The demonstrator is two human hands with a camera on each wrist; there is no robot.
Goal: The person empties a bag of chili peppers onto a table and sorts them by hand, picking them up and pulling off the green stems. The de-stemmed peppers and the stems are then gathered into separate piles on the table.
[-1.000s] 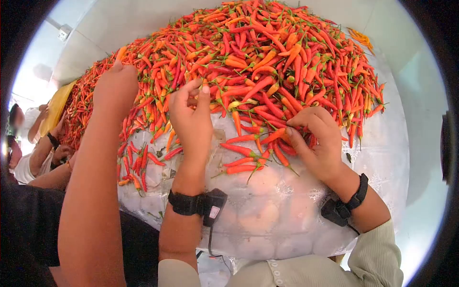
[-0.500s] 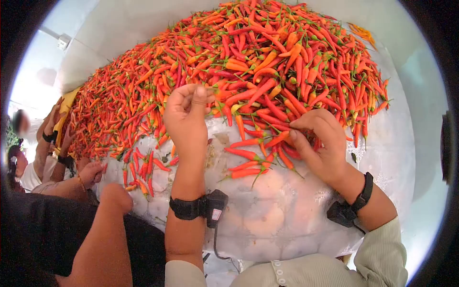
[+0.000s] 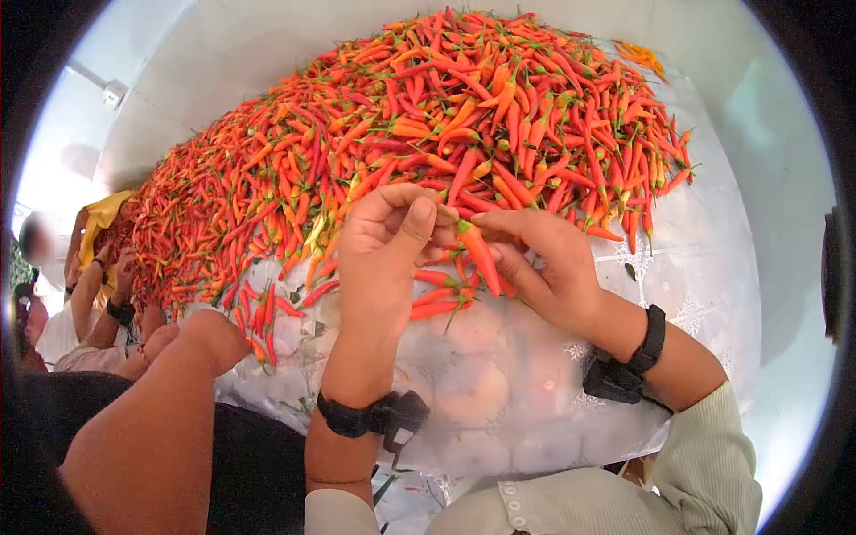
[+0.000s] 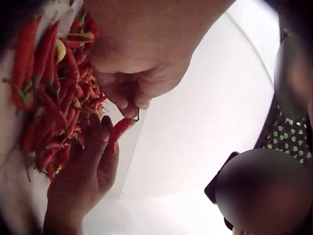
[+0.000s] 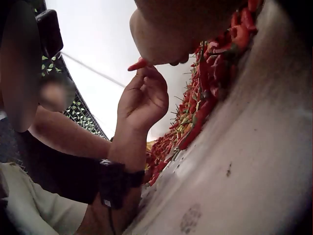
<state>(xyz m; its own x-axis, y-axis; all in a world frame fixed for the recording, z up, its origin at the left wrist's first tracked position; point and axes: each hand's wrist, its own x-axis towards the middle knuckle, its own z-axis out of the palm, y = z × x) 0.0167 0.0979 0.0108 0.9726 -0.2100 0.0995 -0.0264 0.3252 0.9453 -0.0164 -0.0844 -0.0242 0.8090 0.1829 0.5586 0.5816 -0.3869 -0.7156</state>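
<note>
Between my two hands hangs an orange-red chili pepper, its green stem end up and its tip pointing down. The fingertips of my left hand pinch it at the stem, which shows clearest in the left wrist view, where the red pepper slants down from them. My right hand comes in from the other side, thumb and forefinger closed at the pepper's body. Seen from the right wrist, the pepper's tip sticks out above my left hand.
A large heap of red and orange chili peppers rises just beyond my hands. Several loose peppers lie on the pale patterned sheet. Another person's bare arm is close on my left. A yellow sack stands farther left.
My right hand has moved left, bringing a pepper up from the loose ones. My left hand has come down from the heap to meet it. The neighbour's arm has dropped back from the heap.
</note>
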